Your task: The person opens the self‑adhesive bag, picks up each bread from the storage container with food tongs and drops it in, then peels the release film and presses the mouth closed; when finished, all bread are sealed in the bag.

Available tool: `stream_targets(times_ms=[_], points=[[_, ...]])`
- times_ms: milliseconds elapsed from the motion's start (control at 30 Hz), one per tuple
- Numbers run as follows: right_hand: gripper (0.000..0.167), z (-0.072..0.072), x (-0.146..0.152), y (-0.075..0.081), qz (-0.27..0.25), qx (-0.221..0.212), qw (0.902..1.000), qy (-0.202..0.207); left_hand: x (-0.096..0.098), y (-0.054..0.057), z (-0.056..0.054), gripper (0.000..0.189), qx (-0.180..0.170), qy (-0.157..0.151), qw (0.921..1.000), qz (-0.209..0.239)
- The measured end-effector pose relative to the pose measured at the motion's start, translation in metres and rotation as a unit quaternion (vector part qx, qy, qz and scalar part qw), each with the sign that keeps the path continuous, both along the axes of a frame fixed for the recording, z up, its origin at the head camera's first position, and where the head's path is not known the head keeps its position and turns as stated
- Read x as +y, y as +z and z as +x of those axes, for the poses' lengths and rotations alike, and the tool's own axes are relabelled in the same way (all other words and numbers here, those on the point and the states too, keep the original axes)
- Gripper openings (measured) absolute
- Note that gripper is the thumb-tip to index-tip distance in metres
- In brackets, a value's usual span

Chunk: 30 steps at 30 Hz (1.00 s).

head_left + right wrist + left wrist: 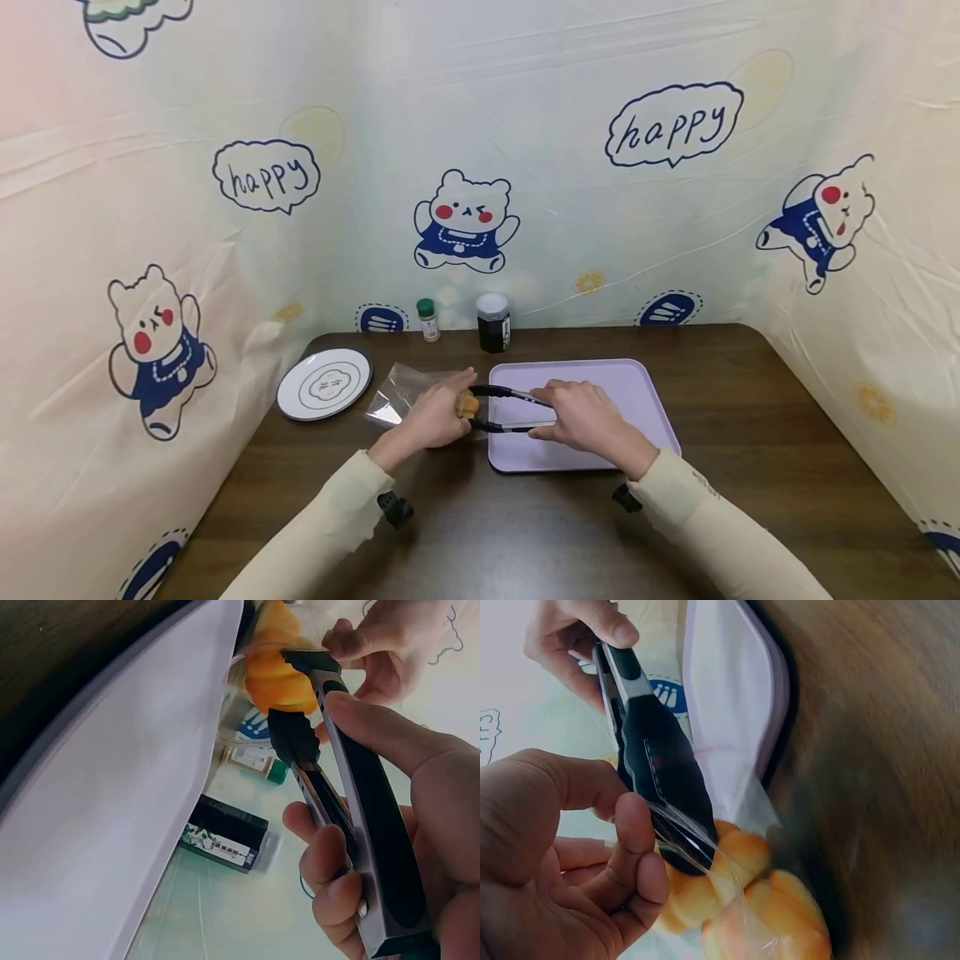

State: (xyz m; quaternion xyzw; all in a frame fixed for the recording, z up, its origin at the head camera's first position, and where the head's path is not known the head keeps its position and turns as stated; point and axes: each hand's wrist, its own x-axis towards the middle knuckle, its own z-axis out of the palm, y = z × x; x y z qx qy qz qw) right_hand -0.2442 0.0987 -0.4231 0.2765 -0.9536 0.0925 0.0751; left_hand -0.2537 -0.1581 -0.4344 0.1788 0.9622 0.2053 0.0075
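My left hand (pixel 438 414) pinches the edge of a clear plastic bag (pixel 396 395) between thumb and fingers. In the left wrist view golden bread (pixel 769 911) shows through the film. My right hand (pixel 588 418) grips a pair of kitchen tongs (pixel 375 817) with black tips and metal arms. The tongs are spread, their tips at the bag's mouth and right at the bread, as the right wrist view shows. Part of the bread is hidden behind the left hand in the head view.
A lilac tray (pixel 633 387) lies under the right hand and tongs. To the left is a white plate (pixel 296 400) with a dark rim. A green-capped spice bottle (pixel 428 321) and a dark jar (pixel 493 325) stand at the table's back edge, before a printed curtain (pixel 555 225).
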Motion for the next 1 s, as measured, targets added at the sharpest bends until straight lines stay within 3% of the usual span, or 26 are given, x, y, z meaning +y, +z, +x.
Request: stream_targets(times_ms=[200, 700, 1000], points=[[0.058, -0.005, -0.001, -0.002, -0.026, -0.024, 0.9993, -0.011, 0.002, -0.001, 0.003, 0.074, -0.006, -0.018, 0.9998, -0.009], [0.07, -0.009, 0.017, 0.004, -0.015, -0.035, 0.9993, -0.005, -0.011, 0.01, -0.003, 0.079, -0.023, 0.021, 0.9979, 0.057], [0.072, -0.01, 0.035, 0.011, -0.024, -0.044, 0.9987, -0.004, -0.016, 0.013, -0.005, 0.076, -0.042, 0.042, 0.9961, 0.065]])
